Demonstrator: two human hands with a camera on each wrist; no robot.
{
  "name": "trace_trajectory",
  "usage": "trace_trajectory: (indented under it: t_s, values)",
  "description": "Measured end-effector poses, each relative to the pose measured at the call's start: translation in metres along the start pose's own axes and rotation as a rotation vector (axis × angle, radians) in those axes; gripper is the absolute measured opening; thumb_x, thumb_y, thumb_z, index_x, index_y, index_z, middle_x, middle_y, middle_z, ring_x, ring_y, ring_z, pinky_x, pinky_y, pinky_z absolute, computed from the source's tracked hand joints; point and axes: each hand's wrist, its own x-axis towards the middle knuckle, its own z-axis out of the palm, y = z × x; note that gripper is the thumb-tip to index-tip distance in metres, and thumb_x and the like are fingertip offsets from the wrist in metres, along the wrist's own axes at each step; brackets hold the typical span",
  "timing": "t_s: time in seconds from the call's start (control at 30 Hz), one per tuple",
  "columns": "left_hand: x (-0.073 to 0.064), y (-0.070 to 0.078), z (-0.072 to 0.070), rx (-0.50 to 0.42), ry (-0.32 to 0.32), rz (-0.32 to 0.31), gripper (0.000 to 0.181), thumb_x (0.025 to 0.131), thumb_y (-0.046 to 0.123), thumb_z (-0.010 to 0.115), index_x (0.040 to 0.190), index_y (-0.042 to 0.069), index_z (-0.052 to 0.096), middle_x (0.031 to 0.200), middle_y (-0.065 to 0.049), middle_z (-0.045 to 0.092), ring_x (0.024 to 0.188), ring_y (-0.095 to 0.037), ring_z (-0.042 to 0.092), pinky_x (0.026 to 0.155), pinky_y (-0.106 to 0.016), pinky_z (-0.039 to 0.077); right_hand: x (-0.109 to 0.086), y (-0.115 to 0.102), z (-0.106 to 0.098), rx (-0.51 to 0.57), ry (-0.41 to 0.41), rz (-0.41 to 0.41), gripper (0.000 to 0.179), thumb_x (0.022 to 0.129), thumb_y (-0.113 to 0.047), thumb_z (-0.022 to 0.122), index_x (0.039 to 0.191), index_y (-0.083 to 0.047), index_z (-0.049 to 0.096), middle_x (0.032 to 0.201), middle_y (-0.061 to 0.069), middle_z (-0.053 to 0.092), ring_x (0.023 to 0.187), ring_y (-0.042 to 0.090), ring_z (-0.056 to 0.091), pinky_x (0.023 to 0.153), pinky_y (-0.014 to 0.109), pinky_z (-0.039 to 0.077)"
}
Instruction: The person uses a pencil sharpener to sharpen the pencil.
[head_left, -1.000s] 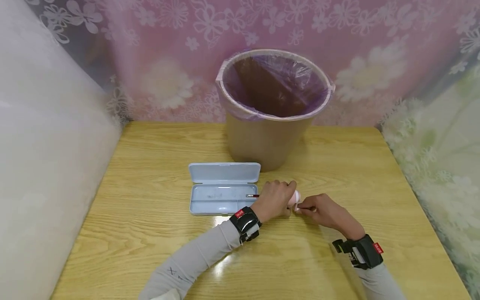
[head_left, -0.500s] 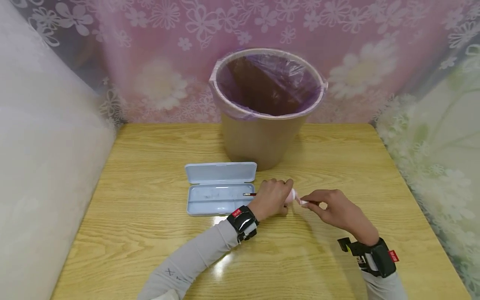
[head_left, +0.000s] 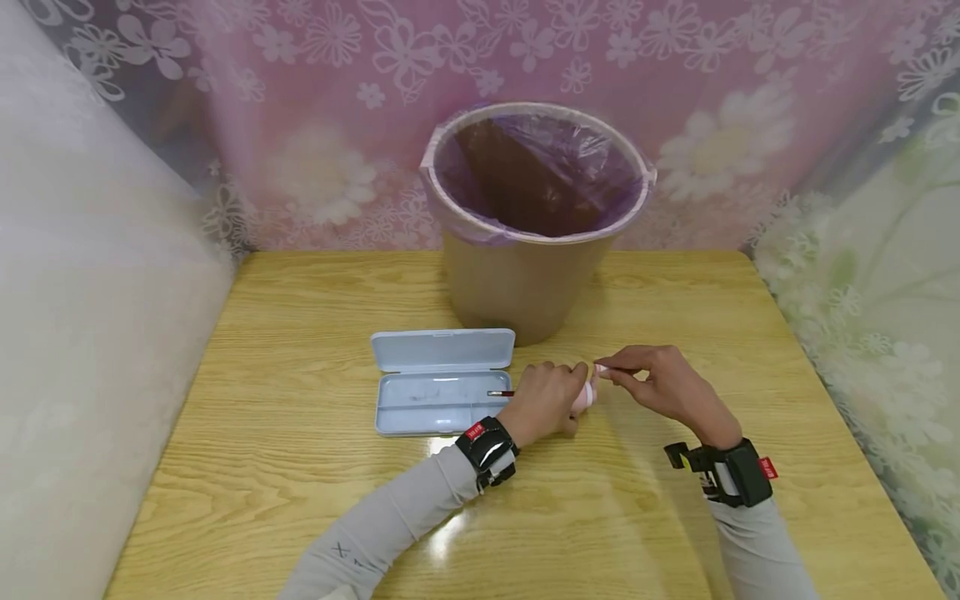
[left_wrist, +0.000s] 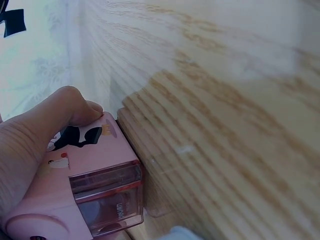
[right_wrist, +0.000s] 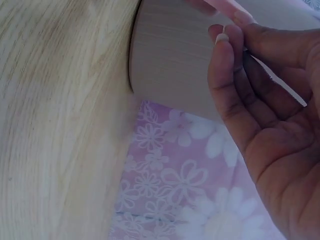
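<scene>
My left hand (head_left: 542, 404) grips a pink crank pencil sharpener (head_left: 583, 397), holding it down on the table. Its printed body (left_wrist: 55, 185) and see-through shavings drawer (left_wrist: 107, 205) show in the left wrist view, the thumb (left_wrist: 67, 107) lying over the top. A dark red pencil (head_left: 501, 393) with a metal end sticks out leftward from behind the hand, over the case. My right hand (head_left: 667, 383) pinches the small crank handle (head_left: 602, 369) between thumb and fingertips, at the sharpener's right end. In the right wrist view the pink handle (right_wrist: 232, 9) is partly cut off at the top edge.
A pale blue pencil case (head_left: 423, 408) lies with its lid up, left of the hands. Behind stands a tall beige waste bin (head_left: 517, 283) with a purple liner. Floral curtains (head_left: 322, 125) border the wooden table (head_left: 300, 317) at the back and sides.
My right hand has turned the crank handle from low in front of the sharpener, through its right side, to up behind it. The left hand keeps its grip on the sharpener.
</scene>
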Motion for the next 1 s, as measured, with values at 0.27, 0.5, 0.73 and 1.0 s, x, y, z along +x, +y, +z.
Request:
trace_trajectory:
  t_s: [0.27, 0.5, 0.73, 1.0]
  values:
    - [0.001, 0.001, 0.001, 0.017, -0.001, 0.005, 0.054, 0.075, 0.046, 0.082, 0.113, 0.016, 0.059, 0.085, 0.005, 0.069, 0.068, -0.014, 0.064, 0.052, -0.03, 0.05, 0.001, 0.011, 0.004, 0.061, -0.016, -0.002, 0.026, 0.089, 0.002, 0.072, 0.112, -0.007, 0.078, 0.088, 0.001, 0.075, 0.065, -0.003, 0.055, 0.059, 0.019, 0.047]
    - [0.001, 0.002, 0.001, 0.01, -0.006, -0.006, 0.059, 0.074, 0.045, 0.083, 0.119, 0.016, 0.059, 0.087, 0.005, 0.069, 0.072, -0.014, 0.066, 0.055, -0.031, 0.052, 0.005, 0.025, 0.026, 0.07, -0.097, 0.154, 0.018, 0.095, -0.006, 0.069, 0.109, -0.008, 0.079, 0.088, 0.001, 0.075, 0.07, 0.001, 0.059, 0.063, 0.024, 0.049]
    - [0.0, 0.004, 0.004, -0.011, -0.001, 0.002, 0.05, 0.074, 0.046, 0.084, 0.105, 0.016, 0.056, 0.085, 0.005, 0.068, 0.07, -0.014, 0.065, 0.054, -0.03, 0.05, -0.024, 0.023, 0.054, 0.124, -0.188, 0.239, 0.011, 0.093, -0.008, 0.071, 0.092, -0.014, 0.08, 0.084, -0.003, 0.074, 0.066, -0.001, 0.05, 0.062, 0.022, 0.042]
    - [0.001, 0.0, 0.003, -0.032, 0.008, 0.007, 0.053, 0.071, 0.041, 0.087, 0.105, 0.015, 0.056, 0.087, 0.004, 0.069, 0.073, -0.016, 0.065, 0.056, -0.032, 0.052, -0.057, -0.016, 0.048, 0.096, -0.105, 0.193, 0.016, 0.091, -0.005, 0.072, 0.104, -0.01, 0.08, 0.095, -0.001, 0.077, 0.078, 0.003, 0.068, 0.065, 0.024, 0.054]
